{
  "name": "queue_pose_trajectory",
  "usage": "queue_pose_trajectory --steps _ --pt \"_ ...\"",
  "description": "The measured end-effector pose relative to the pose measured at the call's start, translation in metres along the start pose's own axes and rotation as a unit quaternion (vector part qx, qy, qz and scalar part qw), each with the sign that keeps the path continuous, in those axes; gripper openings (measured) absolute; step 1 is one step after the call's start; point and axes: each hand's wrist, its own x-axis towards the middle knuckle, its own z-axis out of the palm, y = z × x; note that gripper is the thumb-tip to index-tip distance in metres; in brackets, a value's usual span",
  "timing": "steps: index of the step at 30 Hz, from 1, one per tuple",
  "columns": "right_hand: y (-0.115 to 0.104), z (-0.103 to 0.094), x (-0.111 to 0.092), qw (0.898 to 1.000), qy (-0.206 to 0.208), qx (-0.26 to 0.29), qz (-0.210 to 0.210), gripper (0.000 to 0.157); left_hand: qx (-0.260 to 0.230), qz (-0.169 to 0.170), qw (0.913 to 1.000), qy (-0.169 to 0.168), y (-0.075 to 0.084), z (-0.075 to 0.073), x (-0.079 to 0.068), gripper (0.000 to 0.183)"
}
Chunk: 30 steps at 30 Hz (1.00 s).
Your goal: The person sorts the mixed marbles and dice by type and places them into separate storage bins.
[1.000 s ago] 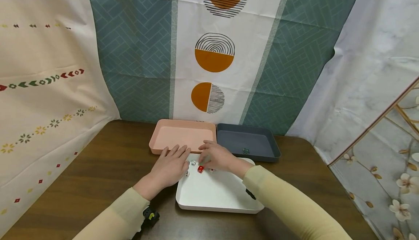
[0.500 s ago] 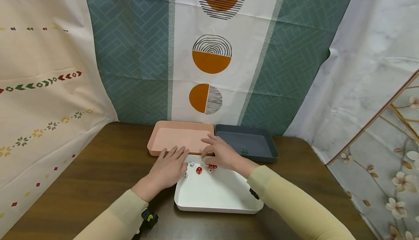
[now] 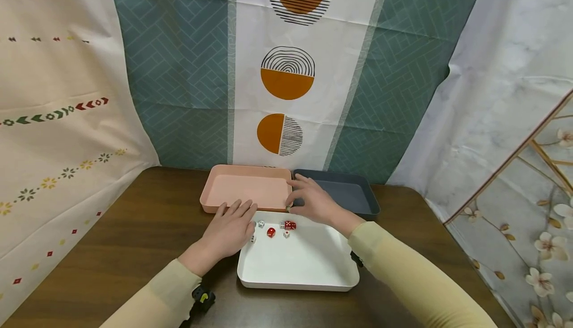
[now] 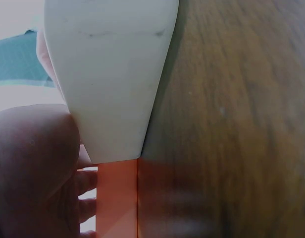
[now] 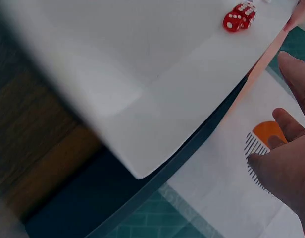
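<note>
My left hand (image 3: 228, 231) lies with its fingers extended over the left rim of a white tray (image 3: 300, 263). The left wrist view shows that hand (image 4: 33, 163) against the tray's outer wall (image 4: 110, 84). My right hand (image 3: 315, 204) is above the tray's far rim, where the pink and dark trays meet. Between its thumb and fingers it pinches a small greenish die (image 3: 288, 209), mostly hidden. Inside the white tray are a lone red die (image 3: 271, 232), more red dice (image 3: 291, 225) and several white dice (image 3: 261, 224), all near the far left part.
Behind the white tray stand a pink tray (image 3: 246, 189) and, to its right, a dark blue tray (image 3: 353, 196) partly covered by my right hand. All three rest on a brown wooden table (image 3: 147, 218). Fabric hangings (image 3: 188, 69) rise at the table's back and sides.
My right hand has risen out of the white tray, moving back and to the right with the greenish die, uncovering red and white dice. My left hand stays at the rim.
</note>
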Motion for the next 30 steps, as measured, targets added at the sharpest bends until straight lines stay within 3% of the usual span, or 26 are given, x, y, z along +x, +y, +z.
queue_pose_trajectory --steps 5,30 --pt "0.004 -0.008 -0.004 1.0 0.001 -0.007 0.025 0.018 0.008 0.005 0.9999 0.01 -0.004 0.005 0.0 0.058" --pt "0.056 -0.031 -0.027 0.992 0.033 -0.005 0.12 0.019 -0.001 -0.01 0.9997 -0.023 0.003 -0.008 -0.002 0.058"
